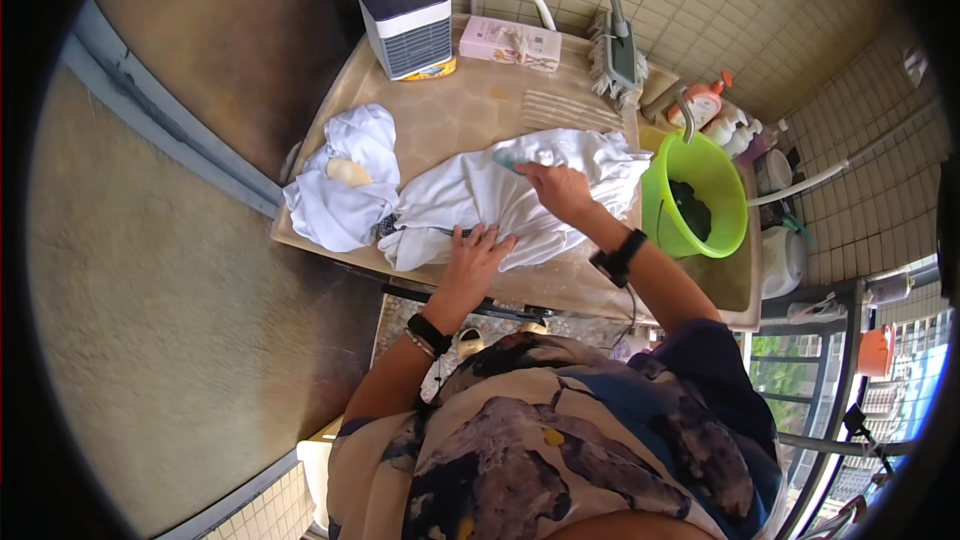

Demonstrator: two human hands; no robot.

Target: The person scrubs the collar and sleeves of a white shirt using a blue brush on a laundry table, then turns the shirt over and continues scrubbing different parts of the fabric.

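A wet white garment (465,187) lies spread over the stone washboard counter (442,109), with suds near its far right part. My right hand (559,191) grips a teal scrub brush (508,159) against the fabric; its underside is hidden. My left hand (474,259) rests palm down on the garment's near edge, fingers apart, beside a strip of dark checked trim (450,230). Left of it sits a second, bunched white cloth (352,142) with a cream-coloured bar of soap (349,172) on top.
A lime-green bucket (720,165) holding dark cloth stands in the basin on the right, under a metal spout (685,116). Pump bottles (705,101) line the wall. At the back are a small air cooler (409,26), a pink box (510,43) and a long-handled floor brush (619,60).
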